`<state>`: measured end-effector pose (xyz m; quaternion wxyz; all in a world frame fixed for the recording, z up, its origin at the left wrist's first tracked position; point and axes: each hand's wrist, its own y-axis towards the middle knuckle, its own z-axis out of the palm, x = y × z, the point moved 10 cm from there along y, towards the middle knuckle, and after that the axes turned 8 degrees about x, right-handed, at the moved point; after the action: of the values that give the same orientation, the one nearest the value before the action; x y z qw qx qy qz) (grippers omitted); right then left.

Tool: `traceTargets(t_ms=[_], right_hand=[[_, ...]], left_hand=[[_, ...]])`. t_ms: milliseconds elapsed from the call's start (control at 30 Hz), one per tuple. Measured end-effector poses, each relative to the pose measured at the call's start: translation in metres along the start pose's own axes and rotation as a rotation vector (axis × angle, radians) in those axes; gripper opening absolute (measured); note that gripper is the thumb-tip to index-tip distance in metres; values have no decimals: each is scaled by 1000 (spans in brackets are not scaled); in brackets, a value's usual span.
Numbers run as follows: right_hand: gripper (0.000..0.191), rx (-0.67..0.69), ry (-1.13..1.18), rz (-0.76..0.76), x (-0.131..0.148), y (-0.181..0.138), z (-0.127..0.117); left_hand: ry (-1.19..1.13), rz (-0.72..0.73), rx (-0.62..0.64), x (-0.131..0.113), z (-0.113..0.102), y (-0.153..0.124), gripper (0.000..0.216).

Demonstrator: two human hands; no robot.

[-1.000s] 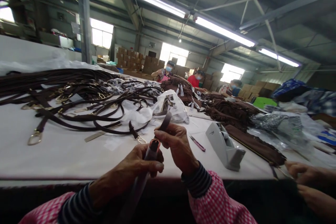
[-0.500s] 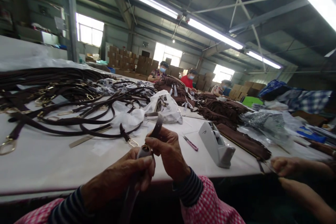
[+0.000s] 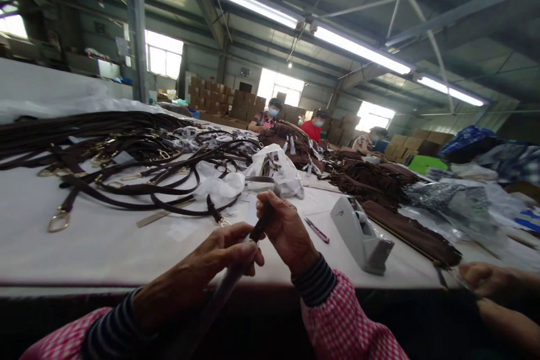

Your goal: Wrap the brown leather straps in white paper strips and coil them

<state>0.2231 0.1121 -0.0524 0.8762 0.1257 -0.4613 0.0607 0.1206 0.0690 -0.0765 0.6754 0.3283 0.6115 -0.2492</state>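
Strap (image 3: 263, 223) held at the table (image 3: 105, 253)
Left hand (image 3: 223, 247) and right hand (image 3: 289, 232) pinch it, fingers closed on it.

The buckle had gone from our sight and the strap (image 3: 260, 226) ran straighter.
A second before, the metal buckle had shown between our left hand (image 3: 221, 254) and right hand (image 3: 290, 232), with the strap's end arching up above our right fingers; by now we saw a straight, dark length spanning the space between the two hands. We had shifted our right fingers higher, and our left thumb had come up to the lower end of that dark length. Across from us, a masked co-worker (image 3: 265, 118) had lowered a raised hand. Our view, having swung right, had swung back left.
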Motion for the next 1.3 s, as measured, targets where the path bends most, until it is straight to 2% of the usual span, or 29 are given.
traceTargets(t_ms=[100, 200, 300, 367, 467, 533, 600, 700, 800, 900, 967, 1033, 1100, 1200, 1300], right_hand=[[31, -9, -77, -37, 5, 1, -1], [28, 2, -147, -68, 8, 2, 3], [23, 6, -224, -146, 16, 4, 16], [20, 23, -302, -236, 24, 3, 32], [17, 103, -348, -316, 27, -2, 61], [17, 218, -286, -275, 21, -2, 81], [25, 305, -205, -208, 18, 5, 93], [43, 273, -70, -100, 27, 31, 90], [48, 189, 9, -81, 44, 56, 88], [45, 277, -196, -234, 60, 52, 115], [40, 401, -342, -322, 59, 37, 142], [40, 488, -382, -338, 54, 26, 159], [49, 504, -303, -275, 54, 29, 161], [65, 398, -123, -191, 72, 51, 145], [60, 377, -168, -315, 108, 60, 146]], left_hand=[[-35, -17, -56, 4, -11, -11, 32], [-60, -54, -172, 12, -26, -19, 36], [-46, -67, -301, 9, -39, -22, 41], [-35, -46, -396, -3, -48, -23, 40], [-14, 63, -513, -36, -58, -26, 38], [8, 151, -566, -60, -61, -30, 36], [60, 195, -604, -78, -63, -35, 34], [174, 162, -594, -93, -63, -35, 38], [213, 149, -568, -108, -66, -31, 40], [186, 219, -609, -135, -73, -34, 32], [207, 300, -644, -157, -72, -41, 26], [280, 376, -670, -175, -65, -51, 22], [333, 410, -707, -182, -58, -61, 22], [369, 365, -772, -181, -56, -72, 22], [408, 284, -749, -184, -57, -68, 27]])
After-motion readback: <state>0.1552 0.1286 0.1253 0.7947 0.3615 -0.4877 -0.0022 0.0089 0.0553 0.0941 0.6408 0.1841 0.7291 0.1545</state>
